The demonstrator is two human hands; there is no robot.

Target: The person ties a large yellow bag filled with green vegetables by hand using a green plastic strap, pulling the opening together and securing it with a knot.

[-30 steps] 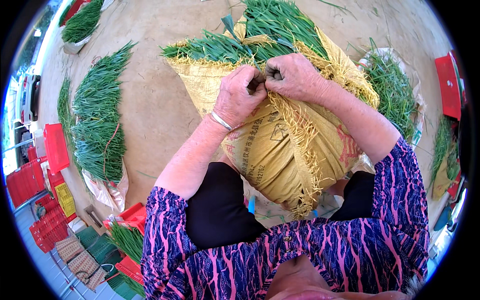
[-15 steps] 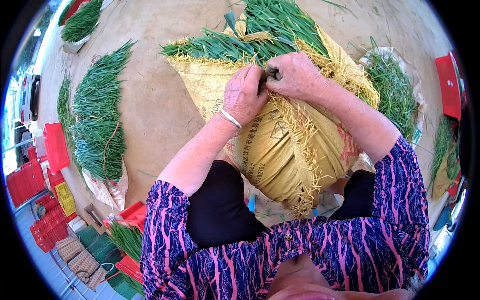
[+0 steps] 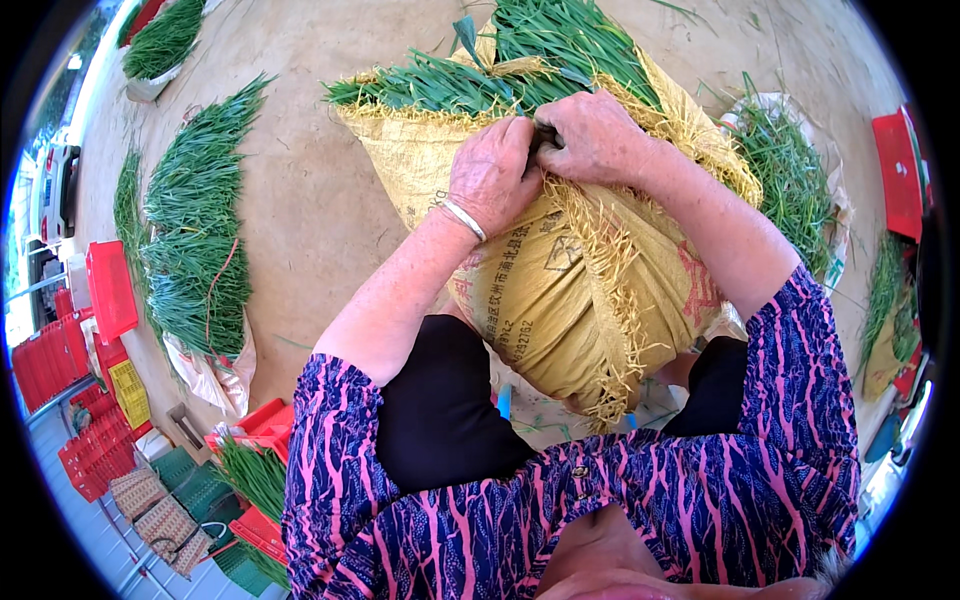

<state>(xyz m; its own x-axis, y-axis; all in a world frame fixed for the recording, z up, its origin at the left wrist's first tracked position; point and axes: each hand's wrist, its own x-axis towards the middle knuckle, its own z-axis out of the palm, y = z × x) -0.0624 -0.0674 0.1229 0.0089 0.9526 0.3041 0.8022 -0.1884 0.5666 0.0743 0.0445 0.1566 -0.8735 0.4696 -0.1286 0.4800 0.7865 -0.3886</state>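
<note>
A yellow woven sack (image 3: pixel 560 290) with frayed edges is wrapped round a big bundle of long green leafy stalks (image 3: pixel 575 45) between my knees. Its corners meet in a tied twist (image 3: pixel 520 67) at the far side, with the leaves sticking out around it. My left hand (image 3: pixel 492 172) and my right hand (image 3: pixel 597 138) are closed close together at the middle of the bundle, pinching the frayed edges of the sack where they come together. The fingertips are mostly hidden, so the exact grip does not show. A silver bangle circles my left wrist.
On the concrete floor to the left lies a long heap of green stalks (image 3: pixel 195 220) on a white sheet. Another green pile (image 3: pixel 785 170) lies close on the right. Red crates (image 3: pixel 112 290), woven baskets (image 3: pixel 172 535) and a red crate (image 3: pixel 898 175) stand along the sides.
Both hands stay at the same spot on the sack with small finger movements. My right hand has shifted slightly up, and the left wrist has turned a little.
</note>
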